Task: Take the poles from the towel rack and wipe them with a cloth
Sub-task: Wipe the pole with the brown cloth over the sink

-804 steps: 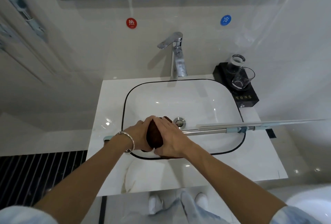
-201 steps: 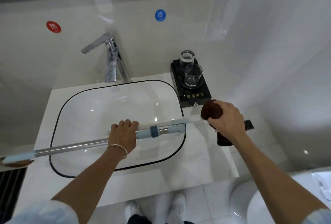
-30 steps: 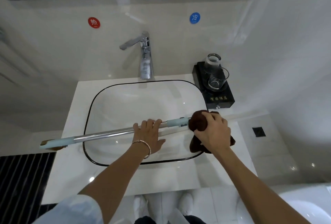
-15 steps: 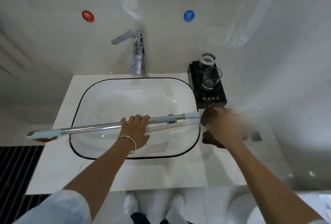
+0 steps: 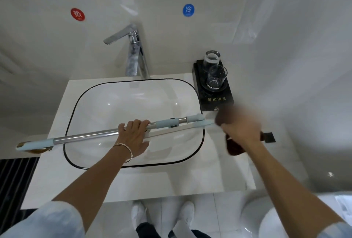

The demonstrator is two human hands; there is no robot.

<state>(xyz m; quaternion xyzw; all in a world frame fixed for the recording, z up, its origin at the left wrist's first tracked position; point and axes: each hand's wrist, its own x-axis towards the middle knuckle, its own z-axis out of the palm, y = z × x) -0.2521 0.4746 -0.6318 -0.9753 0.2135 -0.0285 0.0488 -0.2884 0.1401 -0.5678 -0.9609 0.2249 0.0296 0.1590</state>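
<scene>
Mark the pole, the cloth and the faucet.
pole [image 5: 85,136], head view, on the bare metal shaft.
cloth [image 5: 235,147], head view, on the dark fold hanging below the hand.
faucet [image 5: 131,60], head view, on the chrome body.

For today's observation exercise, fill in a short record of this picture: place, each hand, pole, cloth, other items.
place: counter with sink
left hand: gripping the pole over the sink
right hand: blurred, holding the cloth at the pole's right end
pole: metal, pale blue ends, lying across the sink
cloth: dark brown, bunched
other items: tap; two glasses on a black tray
</scene>
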